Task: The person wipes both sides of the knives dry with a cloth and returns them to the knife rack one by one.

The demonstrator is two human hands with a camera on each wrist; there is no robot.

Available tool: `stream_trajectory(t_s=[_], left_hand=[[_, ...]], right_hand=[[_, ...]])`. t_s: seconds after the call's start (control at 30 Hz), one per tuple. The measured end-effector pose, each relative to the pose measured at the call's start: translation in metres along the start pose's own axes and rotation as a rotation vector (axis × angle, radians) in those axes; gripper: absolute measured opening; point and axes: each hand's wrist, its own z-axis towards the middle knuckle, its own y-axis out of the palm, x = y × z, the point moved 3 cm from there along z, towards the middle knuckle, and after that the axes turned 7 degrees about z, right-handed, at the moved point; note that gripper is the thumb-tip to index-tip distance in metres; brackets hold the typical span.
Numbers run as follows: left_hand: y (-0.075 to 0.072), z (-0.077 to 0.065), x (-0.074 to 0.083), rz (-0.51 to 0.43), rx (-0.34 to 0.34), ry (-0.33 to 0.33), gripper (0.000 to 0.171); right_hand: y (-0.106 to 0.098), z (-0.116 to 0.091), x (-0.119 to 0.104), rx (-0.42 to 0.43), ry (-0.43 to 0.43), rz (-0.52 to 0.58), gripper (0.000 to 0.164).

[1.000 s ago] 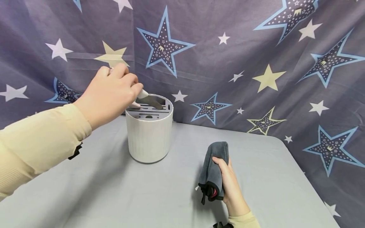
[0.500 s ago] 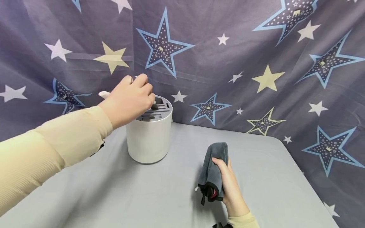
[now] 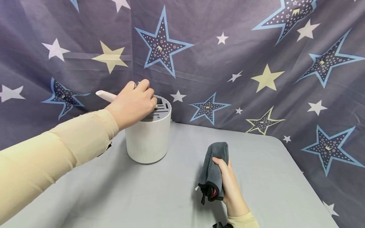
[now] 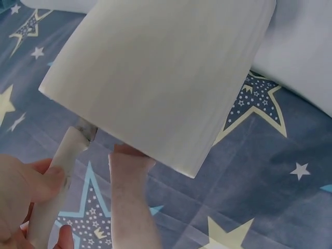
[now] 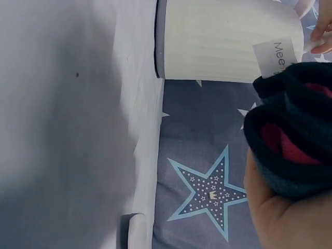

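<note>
1. Knife (image 4: pixel 57 192): far left, its white handle clamped between the thumb and curled fingers of the left hand (image 3: pixel 134 104). Metal shows at the handle's end, beside the holder's rim; whether it sits in a slot cannot be told.
2. Second handle (image 3: pixel 105 96): pale, tilted, sticking out to the left from behind the left hand.
3. Holder (image 3: pixel 148 142): white and round, upright on the table (image 3: pixel 171 196), left of centre towards the far edge. Its grey top (image 3: pixel 159 115) has slots; the left hand covers part of it.
4. Cloth (image 3: pixel 214 167): blue-grey and rolled, near right, well apart from the holder. Its near end has a black edge and pink-red inside; a white tag (image 5: pixel 274 57) reading "Mee" hangs there.
5. Right hand (image 3: pixel 231 186): near right, clamped around the cloth, thumb lying on top.
6. Curtain (image 3: pixel 196 79): dark, star-printed, behind everything.
</note>
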Motion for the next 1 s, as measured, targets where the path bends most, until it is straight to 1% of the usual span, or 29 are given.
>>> stream_trajectory(t_s=[0.17,0.37,0.5,0.67,0.9,1.0], left_hand=[[0.005,-0.001,0.003,-0.013,0.001,0.000,0.003],[0.011,-0.002,0.006,-0.041,-0.036,-0.002,0.003],[0.014,-0.001,0.007,-0.046,-0.046,-0.006,0.003],[0.012,-0.001,0.007,-0.056,-0.057,-0.017,0.002],[0.007,0.001,0.007,-0.109,-0.113,-0.038,0.012],[0.004,0.001,0.007,-0.110,-0.107,-0.050,0.013]], right_hand=[[-0.003,0.000,-0.002,0.017,0.003,0.022,0.081],[-0.005,0.000,-0.004,0.025,0.013,0.031,0.082],[-0.005,0.001,-0.005,0.024,0.012,0.038,0.082],[-0.006,-0.001,-0.007,0.010,0.002,0.047,0.082],[-0.010,-0.002,-0.012,0.000,-0.009,0.092,0.078],[-0.013,-0.003,-0.017,0.009,-0.016,0.097,0.076]])
